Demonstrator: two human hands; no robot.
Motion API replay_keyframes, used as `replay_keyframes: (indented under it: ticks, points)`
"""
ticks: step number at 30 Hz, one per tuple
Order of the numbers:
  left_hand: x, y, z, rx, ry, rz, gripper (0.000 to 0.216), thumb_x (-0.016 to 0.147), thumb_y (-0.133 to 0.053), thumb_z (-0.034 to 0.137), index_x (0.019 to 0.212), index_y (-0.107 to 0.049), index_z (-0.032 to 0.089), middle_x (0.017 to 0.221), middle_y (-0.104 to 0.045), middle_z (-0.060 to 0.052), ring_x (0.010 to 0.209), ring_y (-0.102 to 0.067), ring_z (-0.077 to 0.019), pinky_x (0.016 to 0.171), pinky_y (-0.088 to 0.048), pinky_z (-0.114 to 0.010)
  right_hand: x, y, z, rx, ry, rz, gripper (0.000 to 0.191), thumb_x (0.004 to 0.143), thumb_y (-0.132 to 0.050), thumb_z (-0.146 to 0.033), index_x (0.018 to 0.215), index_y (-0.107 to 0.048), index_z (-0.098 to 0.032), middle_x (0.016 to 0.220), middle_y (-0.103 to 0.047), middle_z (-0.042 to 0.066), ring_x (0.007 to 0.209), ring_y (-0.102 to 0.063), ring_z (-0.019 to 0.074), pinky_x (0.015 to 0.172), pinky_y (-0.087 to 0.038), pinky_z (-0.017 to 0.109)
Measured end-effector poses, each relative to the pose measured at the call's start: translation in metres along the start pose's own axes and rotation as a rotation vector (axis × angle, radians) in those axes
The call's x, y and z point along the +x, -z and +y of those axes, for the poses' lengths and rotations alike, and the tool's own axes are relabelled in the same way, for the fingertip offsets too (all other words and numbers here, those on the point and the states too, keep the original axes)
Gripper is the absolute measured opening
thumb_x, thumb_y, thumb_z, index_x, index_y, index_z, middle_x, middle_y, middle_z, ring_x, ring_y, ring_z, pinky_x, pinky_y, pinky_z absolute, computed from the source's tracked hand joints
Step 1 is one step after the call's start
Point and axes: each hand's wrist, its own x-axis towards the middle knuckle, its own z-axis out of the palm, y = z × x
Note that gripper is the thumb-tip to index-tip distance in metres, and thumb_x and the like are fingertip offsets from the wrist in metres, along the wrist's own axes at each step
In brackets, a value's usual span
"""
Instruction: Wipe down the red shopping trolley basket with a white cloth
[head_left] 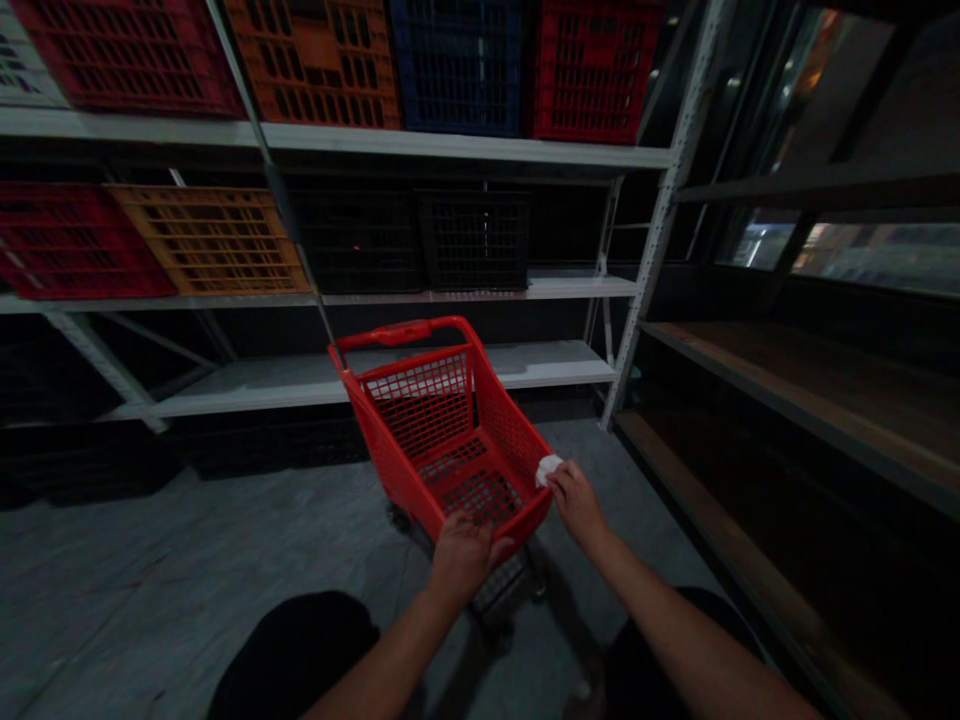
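Observation:
A small red shopping cart (517, 430) with a mesh basket stands on the floor in front of me, its handle on the far side. My left hand (463, 550) grips the near rim of the basket, fingers curled over the edge. At the right front corner, my right hand (576, 495) pinches a crumpled white cloth (548, 468), which touches the rim there. No goods show inside the basket. The cart's lower frame and wheels are partly hidden beneath it.
Behind the cart, a white metal shelf rack (465, 143) holds red, orange, blue and black plastic crates. Brown shelving (825, 400) runs along the right side. A thin pole (281, 200) rises from the cart's handle. My dark-clothed knees flank the grey floor (187, 560).

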Motion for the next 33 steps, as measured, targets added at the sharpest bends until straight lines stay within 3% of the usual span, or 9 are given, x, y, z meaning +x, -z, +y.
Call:
replay_keyframes:
  ticks: [5, 11, 14, 21, 25, 30, 33]
  points:
    - [-0.010, 0.003, -0.008, -0.045, -0.025, -0.014, 0.041, 0.081, -0.043, 0.050, 0.061, -0.058, 0.017, 0.052, -0.059, -0.002, 0.057, -0.056, -0.0141, 0.074, -0.042, -0.032, 0.018, 0.010, 0.017, -0.039, 0.017, 0.029, 0.017, 0.081, -0.047, -0.015, 0.077, -0.063, -0.017, 0.080, -0.052, 0.005, 0.074, -0.052, 0.0157, 0.068, -0.046, 0.028]
    - [-0.023, 0.013, -0.021, -0.072, -0.059, -0.017, 0.042, 0.083, -0.041, 0.049, 0.061, -0.059, 0.018, 0.052, -0.058, 0.000, 0.055, -0.054, -0.0118, 0.076, -0.042, -0.030, -0.030, 0.007, -0.016, 0.079, -0.002, -0.004, 0.015, 0.082, -0.048, -0.016, 0.083, -0.062, -0.018, 0.082, -0.054, 0.005, 0.078, -0.054, 0.0159, 0.070, -0.047, 0.027]
    - [-0.031, 0.017, -0.028, -0.091, -0.084, -0.028, 0.043, 0.083, -0.040, 0.049, 0.060, -0.058, 0.018, 0.051, -0.057, 0.000, 0.052, -0.052, -0.0107, 0.075, -0.042, -0.030, -0.035, 0.009, -0.023, 0.101, 0.037, -0.076, 0.015, 0.083, -0.048, -0.017, 0.084, -0.063, -0.019, 0.082, -0.055, 0.005, 0.077, -0.055, 0.0157, 0.070, -0.048, 0.028]
    - [-0.037, 0.017, -0.035, -0.138, -0.107, -0.054, 0.045, 0.083, -0.038, 0.051, 0.058, -0.056, 0.019, 0.049, -0.055, 0.001, 0.051, -0.051, -0.0104, 0.075, -0.041, -0.028, 0.038, -0.003, 0.000, -0.011, 0.203, -0.247, 0.019, 0.079, -0.048, -0.011, 0.078, -0.065, -0.020, 0.078, -0.054, 0.003, 0.073, -0.053, 0.0131, 0.066, -0.046, 0.024]
    - [-0.039, 0.015, -0.044, -0.129, -0.107, -0.079, 0.046, 0.083, -0.037, 0.052, 0.059, -0.057, 0.019, 0.051, -0.056, 0.001, 0.055, -0.053, -0.0113, 0.076, -0.041, -0.028, 0.062, -0.015, 0.007, -0.019, 0.196, -0.165, 0.019, 0.078, -0.048, -0.010, 0.078, -0.065, -0.019, 0.077, -0.053, 0.003, 0.072, -0.052, 0.0132, 0.067, -0.044, 0.024]
    - [-0.039, 0.027, -0.062, -0.152, -0.064, -0.252, 0.046, 0.087, -0.031, 0.048, 0.063, -0.058, 0.019, 0.056, -0.060, 0.000, 0.059, -0.055, -0.0117, 0.083, -0.039, -0.031, 0.030, -0.013, -0.003, 0.054, 0.094, -0.084, 0.015, 0.080, -0.050, -0.014, 0.077, -0.064, -0.018, 0.075, -0.054, 0.004, 0.072, -0.054, 0.0150, 0.067, -0.045, 0.026]
    - [-0.026, 0.038, -0.048, -0.103, 0.082, -0.331, 0.045, 0.089, -0.027, 0.043, 0.069, -0.060, 0.019, 0.063, -0.064, -0.002, 0.067, -0.058, -0.0146, 0.095, -0.030, -0.041, -0.003, -0.010, -0.018, 0.106, 0.040, -0.104, 0.014, 0.081, -0.050, -0.015, 0.078, -0.064, -0.018, 0.077, -0.055, 0.004, 0.073, -0.054, 0.0150, 0.067, -0.045, 0.026]
